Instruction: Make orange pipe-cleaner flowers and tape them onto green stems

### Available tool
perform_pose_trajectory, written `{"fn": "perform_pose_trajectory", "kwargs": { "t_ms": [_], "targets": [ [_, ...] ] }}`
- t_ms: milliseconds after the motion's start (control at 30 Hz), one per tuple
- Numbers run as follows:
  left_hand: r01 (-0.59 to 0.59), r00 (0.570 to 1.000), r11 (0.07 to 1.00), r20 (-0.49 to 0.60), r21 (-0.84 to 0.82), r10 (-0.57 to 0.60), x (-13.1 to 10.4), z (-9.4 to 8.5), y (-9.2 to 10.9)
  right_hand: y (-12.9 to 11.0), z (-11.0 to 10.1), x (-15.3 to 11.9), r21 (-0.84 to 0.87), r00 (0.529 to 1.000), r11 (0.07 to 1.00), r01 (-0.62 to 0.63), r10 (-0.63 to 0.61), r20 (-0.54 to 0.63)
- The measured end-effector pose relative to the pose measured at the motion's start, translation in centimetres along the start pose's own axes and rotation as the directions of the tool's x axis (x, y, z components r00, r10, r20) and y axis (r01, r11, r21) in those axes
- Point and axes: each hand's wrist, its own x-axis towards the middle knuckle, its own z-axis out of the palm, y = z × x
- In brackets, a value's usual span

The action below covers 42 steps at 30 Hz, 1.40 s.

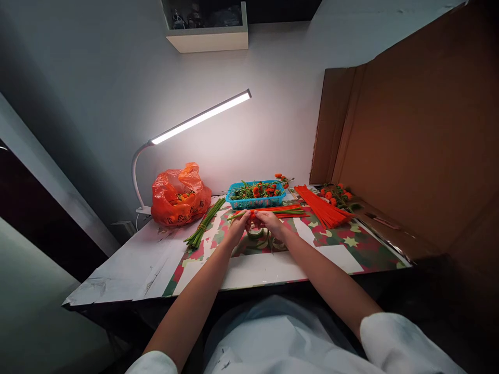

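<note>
Over the middle of the table, my left hand [240, 224] and my right hand [268, 222] meet at the fingertips. Both are closed on a small orange-red piece [252, 213], partly covered by the fingers; it looks like fuzzy craft stem. A green stem [235, 215] points out to the left from my left fingers. Just behind my right hand lie green stems [290, 211] on top of orange-red ones [300, 207]. A roll of green tape [255, 235] lies below my hands, with a pale looped thing [277, 244] beside it that I cannot make out.
A blue basket [255, 204] of orange flowers stands behind my hands. To the left are a green stem bundle [205, 224], an orange plastic bag [181, 197] and a lit lamp [202, 118]. Rightward lie orange-red strips [323, 208], more flowers [337, 196] and a cardboard wall [413, 135].
</note>
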Motion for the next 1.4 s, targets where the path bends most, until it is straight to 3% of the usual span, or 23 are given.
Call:
{"fn": "perform_pose_trajectory", "kwargs": {
  "t_ms": [133, 433, 633, 933, 1167, 1267, 1400],
  "targets": [
    [-0.019, 0.999, 1.000, 0.037, 0.023, 0.018, -0.1, -0.1, 0.0, -0.2, -0.1, -0.1, -0.016, 0.999, 0.999, 0.034, -0.033, 0.031],
    [0.128, 0.989, 0.975, 0.095, -0.180, -0.112, -0.1, -0.1, 0.1, -0.9, 0.6, -0.5, -0.001, 0.995, 0.996, 0.091, -0.091, 0.051],
    [0.159, 0.987, 0.963, 0.067, -0.218, -0.148, 0.1, 0.0, 0.1, -0.4, 0.6, -0.3, -0.012, 0.991, 0.992, 0.128, -0.128, 0.030],
    [0.192, 0.981, 0.947, 0.086, -0.256, -0.176, 0.3, -0.1, -0.2, 0.1, 0.4, -0.2, -0.018, 0.985, 0.989, 0.144, -0.142, 0.100],
    [0.083, 0.995, 0.978, -0.036, -0.190, -0.091, 0.3, -0.2, -0.1, 1.1, -0.1, 0.6, 0.117, 0.998, 0.992, 0.040, -0.045, 0.034],
    [0.017, 0.994, 0.989, -0.100, -0.149, -0.032, 0.2, -0.1, -0.2, 0.7, 0.0, 0.4, 0.101, 0.997, 0.993, 0.064, -0.067, 0.034],
    [-0.037, 0.995, 0.987, -0.100, -0.157, 0.022, 0.2, -0.1, -0.1, 0.1, 0.2, 0.0, 0.040, 0.992, 0.991, 0.125, -0.126, 0.006]
  ]
}}
